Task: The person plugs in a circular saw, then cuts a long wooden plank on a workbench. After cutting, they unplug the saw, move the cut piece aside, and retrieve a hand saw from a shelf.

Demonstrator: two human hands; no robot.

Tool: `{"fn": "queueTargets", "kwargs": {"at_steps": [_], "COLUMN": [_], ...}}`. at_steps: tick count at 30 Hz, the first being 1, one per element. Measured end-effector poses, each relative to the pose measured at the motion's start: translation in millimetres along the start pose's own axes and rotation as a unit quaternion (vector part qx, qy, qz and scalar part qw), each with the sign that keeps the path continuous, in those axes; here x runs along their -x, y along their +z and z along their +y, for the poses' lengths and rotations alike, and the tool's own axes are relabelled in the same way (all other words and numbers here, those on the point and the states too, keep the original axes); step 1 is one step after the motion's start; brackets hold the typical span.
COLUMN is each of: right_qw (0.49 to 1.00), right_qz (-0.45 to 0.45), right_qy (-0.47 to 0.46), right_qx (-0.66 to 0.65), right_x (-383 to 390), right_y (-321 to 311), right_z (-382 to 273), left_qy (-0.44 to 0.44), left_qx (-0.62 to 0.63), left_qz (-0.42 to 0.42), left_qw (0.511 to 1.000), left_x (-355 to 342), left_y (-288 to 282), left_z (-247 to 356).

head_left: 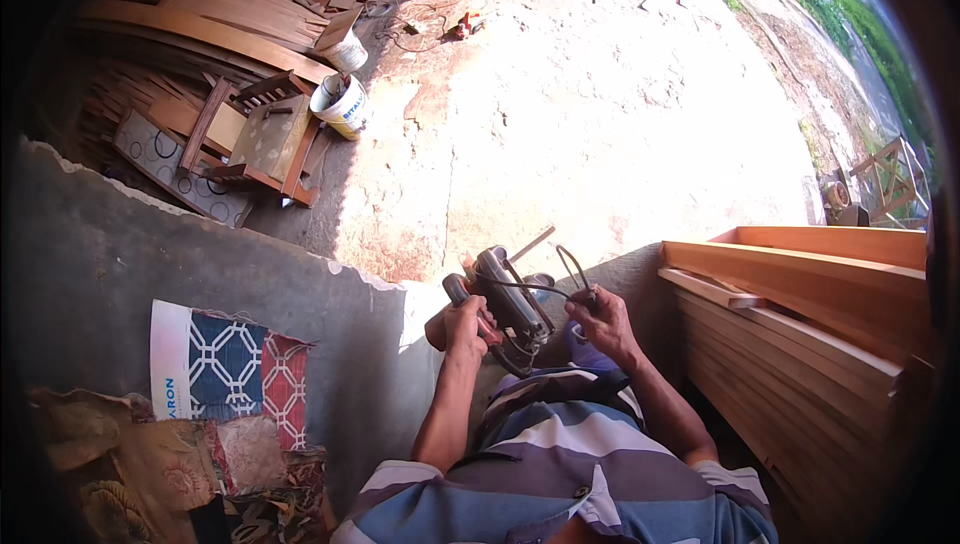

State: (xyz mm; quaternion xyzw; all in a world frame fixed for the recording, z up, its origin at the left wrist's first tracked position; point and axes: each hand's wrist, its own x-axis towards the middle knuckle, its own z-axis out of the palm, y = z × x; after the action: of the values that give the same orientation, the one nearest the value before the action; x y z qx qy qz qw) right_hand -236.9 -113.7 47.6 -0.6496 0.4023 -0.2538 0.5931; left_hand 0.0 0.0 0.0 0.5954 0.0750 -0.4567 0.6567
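Note:
A grey handheld power tool (508, 296) with a dark handle sits in front of my chest. My left hand (462, 326) is closed around its handle at the left side. My right hand (600, 316) pinches the tool's black cord (570, 266), which loops up from the tool's body. A thin wooden stick (532, 243) pokes out behind the tool. My striped shirt (560, 454) fills the lower middle of the view.
A stack of long orange wooden planks (800, 314) lies at my right. A low grey wall (150, 254) runs at my left, with a patterned cloth (240, 369) on it. Beyond are a wooden stool (265, 139), white buckets (340, 104), scrap boards and sunlit ground (600, 114).

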Motion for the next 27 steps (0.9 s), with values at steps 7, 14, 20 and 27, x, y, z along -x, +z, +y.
{"fn": "queueTargets", "kwargs": {"at_steps": [7, 14, 20, 27], "right_qw": [0.974, 0.959, 0.985, 0.953], "right_qz": [0.225, 0.116, -0.026, -0.109], "right_qy": [0.027, 0.237, 0.159, 0.168], "right_qx": [0.003, -0.103, -0.063, -0.227], "right_x": [-223.2, -252.7, -308.6, -441.3], "right_y": [-144.5, -219.9, -188.1, -165.0], "right_z": [-13.1, 60.8, 67.6, 39.0], "left_qy": [0.008, -0.051, -0.038, -0.075], "left_qx": [-0.111, 0.116, 0.226, 0.244], "left_qz": [-0.048, -0.080, 0.022, 0.032], "left_qw": [0.993, 0.989, 0.973, 0.966], "left_x": [-18.7, -81.7, -180.4, -289.4], "left_y": [91.1, 178.1, 286.2, 393.3], "left_z": [47.4, 87.2, 117.2, 163.8]}}
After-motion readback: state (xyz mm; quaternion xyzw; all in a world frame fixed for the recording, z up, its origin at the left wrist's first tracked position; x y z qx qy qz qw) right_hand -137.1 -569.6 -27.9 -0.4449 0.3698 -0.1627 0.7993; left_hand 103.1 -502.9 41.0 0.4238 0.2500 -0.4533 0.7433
